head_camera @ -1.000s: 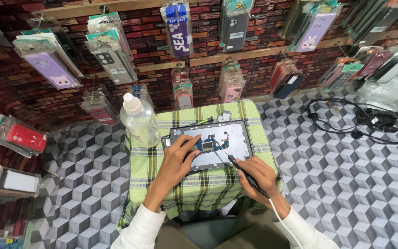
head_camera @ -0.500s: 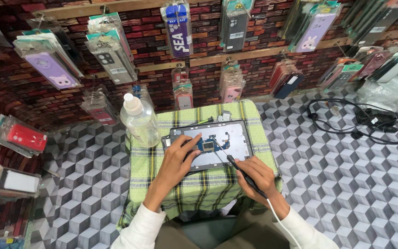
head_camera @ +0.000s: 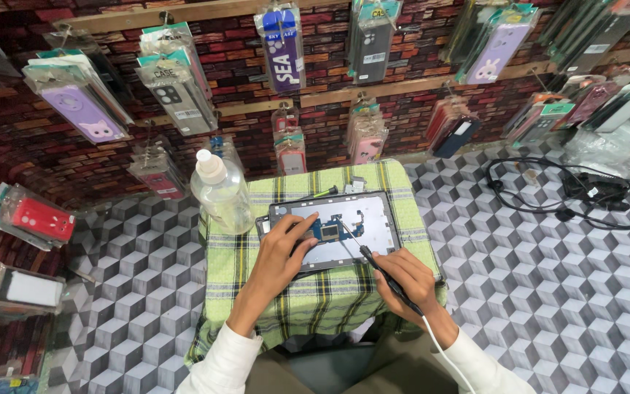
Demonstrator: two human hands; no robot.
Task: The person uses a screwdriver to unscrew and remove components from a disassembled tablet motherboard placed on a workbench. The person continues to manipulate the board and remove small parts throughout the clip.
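Note:
An opened tablet [head_camera: 373, 226] lies back-up on a small table covered with a green checked cloth [head_camera: 315, 299]; its blue circuit board [head_camera: 329, 232] shows in the middle. My left hand [head_camera: 280, 257] rests on the tablet's left part, fingers pressing beside the board. My right hand [head_camera: 402, 281] grips a thin black soldering iron [head_camera: 370, 259] like a pen, its tip touching the board. A white cord [head_camera: 442, 350] runs from the iron back past my wrist.
A clear plastic bottle [head_camera: 220, 193] with a white cap stands at the table's back left corner. Packaged phone cases [head_camera: 282, 47] hang on the brick-pattern wall behind. Black cables [head_camera: 570, 193] lie on the cube-pattern floor at right.
The iron's tip has shifted slightly along the circuit board. My left hand stays on the tablet.

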